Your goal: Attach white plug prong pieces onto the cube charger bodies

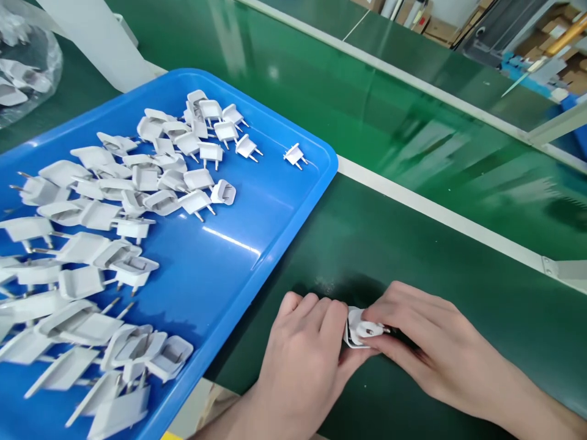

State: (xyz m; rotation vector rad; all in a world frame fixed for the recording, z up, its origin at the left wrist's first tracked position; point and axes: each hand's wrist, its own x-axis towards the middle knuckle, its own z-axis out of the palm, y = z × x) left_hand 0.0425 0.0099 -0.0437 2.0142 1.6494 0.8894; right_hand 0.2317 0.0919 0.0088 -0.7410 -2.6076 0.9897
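In the head view, both of my hands meet over the dark green table right of the tray. My left hand (307, 348) is closed around a white charger body (352, 343), and most of that body is hidden behind the fingers. Between thumb and forefinger, my right hand (426, 342) pinches a white plug adapter (369, 329) with metal pins pointing right. The adapter lies against the end face of the charger body; a dark gap shows along one edge. Whether the two are locked together I cannot tell.
A blue tray (293, 238) with many loose white plug adapters (149, 177) fills the left side. Behind it stands a white post (98, 40), beside a clear plastic bag (52, 61) of white parts. A pale rail (440, 223) runs along the table's back edge, before a green panel.
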